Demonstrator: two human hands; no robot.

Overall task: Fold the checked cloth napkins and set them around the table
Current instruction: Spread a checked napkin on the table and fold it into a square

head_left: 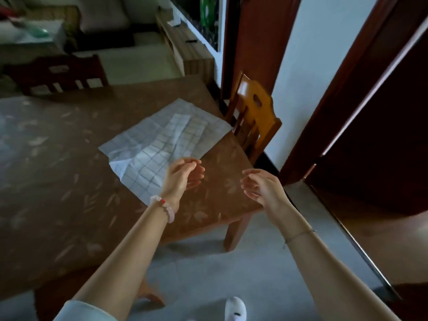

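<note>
The table (69, 158), under a brown leaf-patterned cover, runs off the left edge of the view; its near right corner juts toward the person, with one leg showing below it and bare grey floor (196, 269) open between that corner and the dark doorway (370, 135) on the right. A checked napkin (162, 140) lies spread and creased near the right end of the tabletop, one corner reaching the table's right edge just beside the orange wooden chair (254, 119); whether it is one cloth or several layered cannot be told. A darker chair (60, 72) at the far side is blurred. The left hand (183, 174), with a bead bracelet at the wrist, hovers over the napkin's near edge, fingers loosely curled and holding nothing. The right hand (261, 186) hangs beyond the table corner, apart from the left, half open and empty.
</note>
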